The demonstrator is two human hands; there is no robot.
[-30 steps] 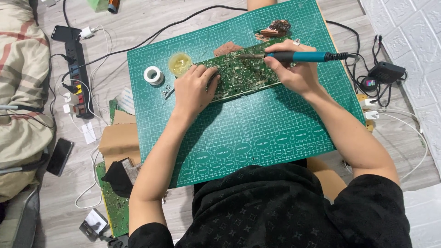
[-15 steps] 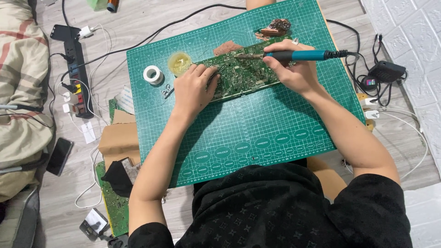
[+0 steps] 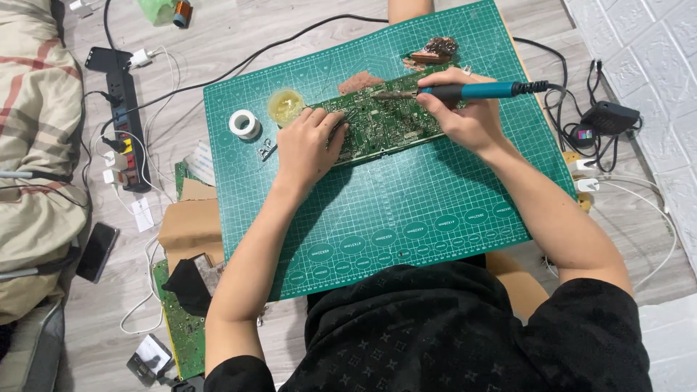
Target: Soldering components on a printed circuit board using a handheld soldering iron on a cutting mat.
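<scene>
1. A green circuit board (image 3: 385, 123) is laid across the upper half of the cutting mat (image 3: 406, 218).
2. The board's left end is pressed flat by the left hand (image 3: 308, 145), fingers spread, nothing gripped.
3. A blue-handled soldering iron (image 3: 465, 91) is gripped by the right hand (image 3: 465, 120), tip on the board.
4. A solder spool (image 3: 244, 123) and flux tin (image 3: 285, 106) are seen near the mat's left edge.
5. Open mat is left below the board.

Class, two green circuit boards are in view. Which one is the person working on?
The long circuit board on the green cutting mat, pinned by the left hand. The other board lies untouched on the floor.
</scene>
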